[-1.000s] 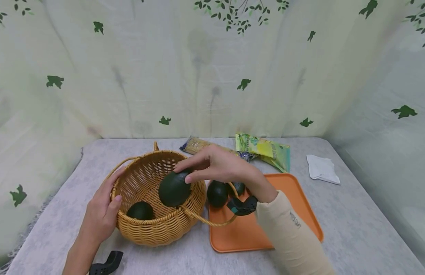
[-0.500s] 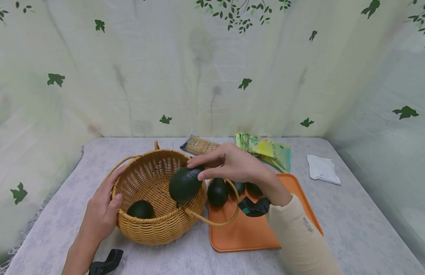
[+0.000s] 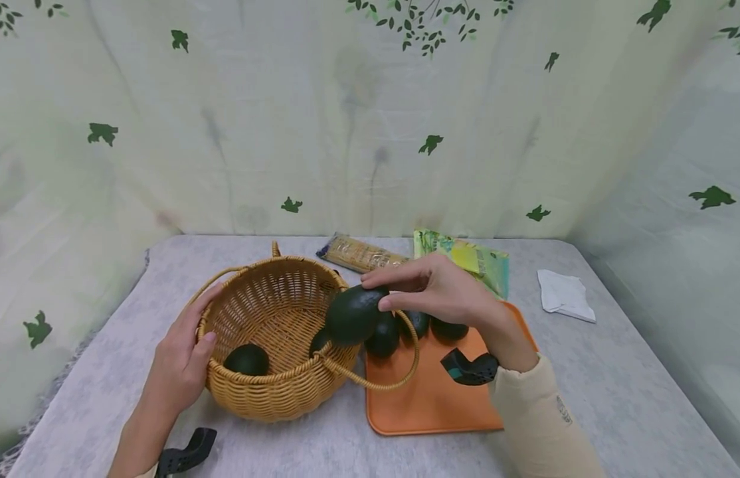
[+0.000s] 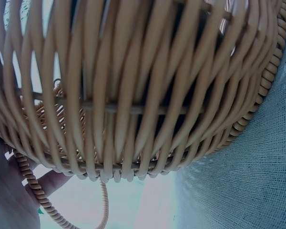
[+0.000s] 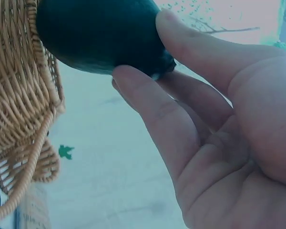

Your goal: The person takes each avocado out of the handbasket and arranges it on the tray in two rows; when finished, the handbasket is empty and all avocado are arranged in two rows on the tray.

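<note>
My right hand (image 3: 444, 292) pinches a dark green avocado (image 3: 355, 315) by its end, thumb and fingertips on it. The avocado is over the right rim of the wicker basket (image 3: 268, 398); in the right wrist view the avocado (image 5: 100, 33) overlaps the basket's edge. My left hand (image 3: 181, 355) grips the basket's left rim, thumb at the near side. In the left wrist view the weave (image 4: 124, 95) fills most of the picture. Inside the basket lies one avocado (image 3: 246, 359) at the near left; another dark piece (image 3: 318, 341) shows by the right wall, mostly hidden behind the held avocado.
Right of the basket, an orange tray (image 3: 430, 405) bears avocados (image 3: 383, 337) at its far left. The basket's handle (image 3: 414, 355) hangs over the tray's left edge. Behind are a clear pack (image 3: 361, 253) and green-yellow packets (image 3: 465, 257); a white packet (image 3: 565, 295) lies right.
My right hand has moved right with the avocado, from above the basket's inside to its right rim. More tray avocados and the dark piece by the right wall now show. My left hand stays.
</note>
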A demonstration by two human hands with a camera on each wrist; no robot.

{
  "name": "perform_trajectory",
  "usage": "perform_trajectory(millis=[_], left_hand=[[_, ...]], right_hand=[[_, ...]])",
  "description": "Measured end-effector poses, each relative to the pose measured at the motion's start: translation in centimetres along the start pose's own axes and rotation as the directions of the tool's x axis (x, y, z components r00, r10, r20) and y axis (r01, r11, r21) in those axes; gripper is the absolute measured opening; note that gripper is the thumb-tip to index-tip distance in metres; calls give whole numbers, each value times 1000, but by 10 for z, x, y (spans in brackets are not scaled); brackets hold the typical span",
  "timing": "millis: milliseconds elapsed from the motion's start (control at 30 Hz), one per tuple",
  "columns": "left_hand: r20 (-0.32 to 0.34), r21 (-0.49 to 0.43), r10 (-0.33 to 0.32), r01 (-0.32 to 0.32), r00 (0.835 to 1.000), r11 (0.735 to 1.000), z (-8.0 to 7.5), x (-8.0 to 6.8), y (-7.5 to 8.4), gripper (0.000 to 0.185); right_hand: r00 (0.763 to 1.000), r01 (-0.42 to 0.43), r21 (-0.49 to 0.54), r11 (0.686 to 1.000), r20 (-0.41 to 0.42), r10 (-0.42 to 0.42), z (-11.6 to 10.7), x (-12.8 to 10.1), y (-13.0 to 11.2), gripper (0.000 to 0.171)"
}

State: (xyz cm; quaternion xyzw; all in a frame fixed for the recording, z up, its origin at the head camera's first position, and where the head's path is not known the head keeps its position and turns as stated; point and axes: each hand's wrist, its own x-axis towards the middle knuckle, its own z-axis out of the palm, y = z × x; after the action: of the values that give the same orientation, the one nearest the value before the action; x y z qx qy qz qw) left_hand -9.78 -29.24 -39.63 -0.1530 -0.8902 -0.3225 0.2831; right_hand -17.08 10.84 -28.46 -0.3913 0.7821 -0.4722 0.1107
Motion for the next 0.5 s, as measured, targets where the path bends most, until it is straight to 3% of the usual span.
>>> perform_trajectory(millis=[500], left_hand=[[-3, -11, 11, -11, 1000, 1000, 0, 0, -2, 63]], right_hand=[[989, -112, 48, 993, -93, 116, -11, -42, 17, 34]])
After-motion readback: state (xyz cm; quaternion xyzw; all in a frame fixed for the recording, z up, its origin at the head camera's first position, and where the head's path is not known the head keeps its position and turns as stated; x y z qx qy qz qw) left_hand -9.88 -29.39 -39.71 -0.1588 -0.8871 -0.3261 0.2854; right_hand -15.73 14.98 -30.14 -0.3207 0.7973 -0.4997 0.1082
